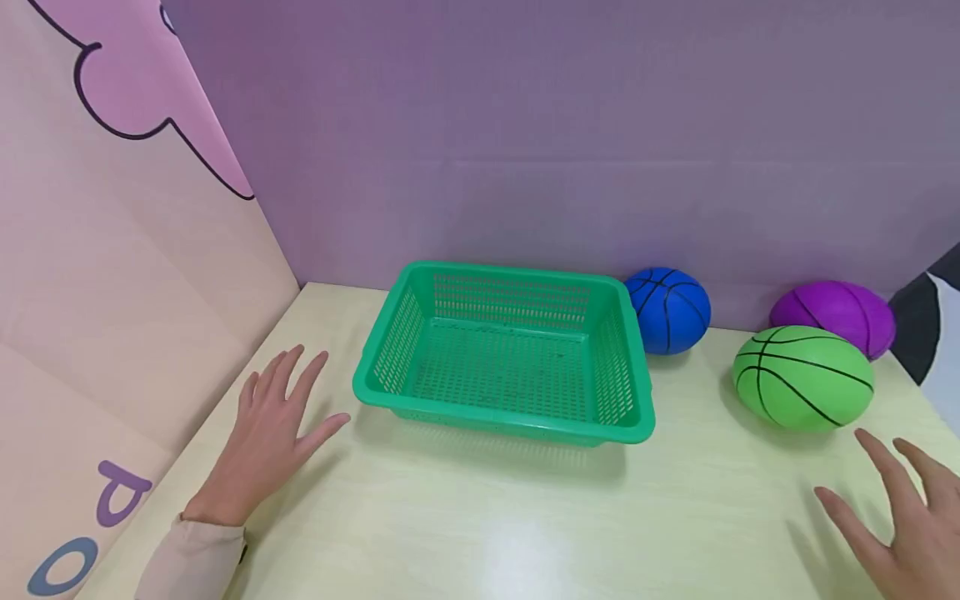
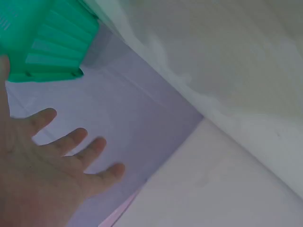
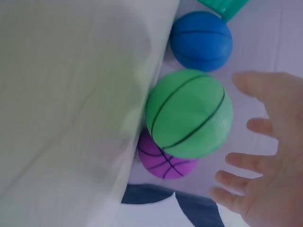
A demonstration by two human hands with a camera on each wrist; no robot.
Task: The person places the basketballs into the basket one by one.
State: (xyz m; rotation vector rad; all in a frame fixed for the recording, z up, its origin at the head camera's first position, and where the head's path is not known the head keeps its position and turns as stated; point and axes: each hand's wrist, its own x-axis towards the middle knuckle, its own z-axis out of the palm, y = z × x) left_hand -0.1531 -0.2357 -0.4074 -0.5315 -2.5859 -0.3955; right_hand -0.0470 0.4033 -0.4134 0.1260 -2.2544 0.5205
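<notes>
A green plastic basket (image 1: pixel 498 421) with perforated sides stands at the middle of the table, with nothing in it. To its left my left hand (image 1: pixel 262 433) hovers with fingers spread, holding nothing; the left wrist view shows its palm (image 2: pixel 42 175) and a corner of the basket (image 2: pixel 59 52). My right hand (image 1: pixel 911 517) is at the right edge, fingers apart, just in front of a light green ball (image 1: pixel 806 379) with black lines. Behind that ball is a purple ball (image 1: pixel 840 312). A blue ball (image 1: pixel 667 312) sits against the basket's right side.
A purple-grey backdrop (image 1: pixel 525 167) rises behind the basket and balls. On the left a pale panel (image 1: pixel 112 275) with a pink drawing and letters borders the pale tabletop (image 1: pixel 450 525). A black and white shape (image 1: pixel 918 325) shows at the far right.
</notes>
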